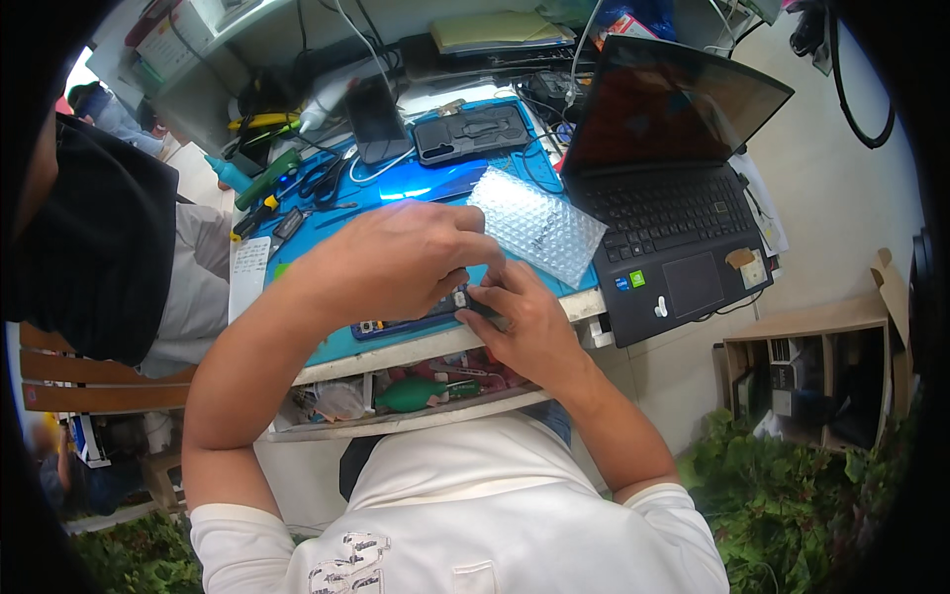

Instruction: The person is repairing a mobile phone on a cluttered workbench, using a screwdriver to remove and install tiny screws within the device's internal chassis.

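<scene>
An opened phone [394, 327] with a dark blue frame and bare inner parts lies at the front edge of a blue work mat [341, 346]. My left hand [416, 247] arches over it, fingers curled into a pinch; what they hold, if anything, is hidden. At the phone's right end, the thumb and fingers of my right hand [524, 322] close on its edge, beside a small metallic part [460, 298]. Bubble wrap [539, 226] lies just beyond my hands. A shiny blue sheet [430, 181] and a dark phone case [471, 134] are farther back.
An open laptop [683, 208] stands on the right. Scissors [322, 181], screwdrivers [259, 210] and a dark phone [376, 119] with a white cable occupy the left and back. Below the worktop, an open drawer [416, 394] holds loose items. Another person [99, 238] is close on the left.
</scene>
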{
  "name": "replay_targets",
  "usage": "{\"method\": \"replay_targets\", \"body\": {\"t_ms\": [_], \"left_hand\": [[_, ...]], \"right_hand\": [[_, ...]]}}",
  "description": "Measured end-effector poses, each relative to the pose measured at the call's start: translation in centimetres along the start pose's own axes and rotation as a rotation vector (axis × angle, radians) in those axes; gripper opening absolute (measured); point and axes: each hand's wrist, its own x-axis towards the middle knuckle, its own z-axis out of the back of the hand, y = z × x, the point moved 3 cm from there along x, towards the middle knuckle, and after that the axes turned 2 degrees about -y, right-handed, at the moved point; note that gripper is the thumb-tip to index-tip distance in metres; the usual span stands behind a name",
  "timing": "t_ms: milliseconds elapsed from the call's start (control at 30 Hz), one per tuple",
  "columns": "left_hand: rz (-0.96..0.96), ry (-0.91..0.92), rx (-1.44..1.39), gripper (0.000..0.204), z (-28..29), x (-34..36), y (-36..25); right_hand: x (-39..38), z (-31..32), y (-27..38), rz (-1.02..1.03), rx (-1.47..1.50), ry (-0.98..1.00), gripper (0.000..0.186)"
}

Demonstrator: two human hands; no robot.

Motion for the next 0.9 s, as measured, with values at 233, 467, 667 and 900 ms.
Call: {"method": "replay_targets", "body": {"t_ms": [233,467,667,900], "left_hand": [[0.075,-0.057,0.01,0.031,-0.1,-0.6,-0.3],[-0.024,-0.157,0.037,0.026,0.0,-1.1,-0.3],[0.096,-0.544,-0.147,0.043,3.1,-6.1,0.3],[0.358,-0.815,-0.148,0.057,0.9,-16.1,1.7]], "right_hand": [[-0.1,0.0,-0.1,0.015,-0.011,-0.004,0.025],[-0.1,-0.1,-0.2,0.02,-0.021,-0.014,0.026],[-0.4,-0.3,-0.5,-0.009,-0.019,-0.016,0.028],[-0.4,0.1,-0.3,0.009,-0.019,-0.006,0.025]]}}
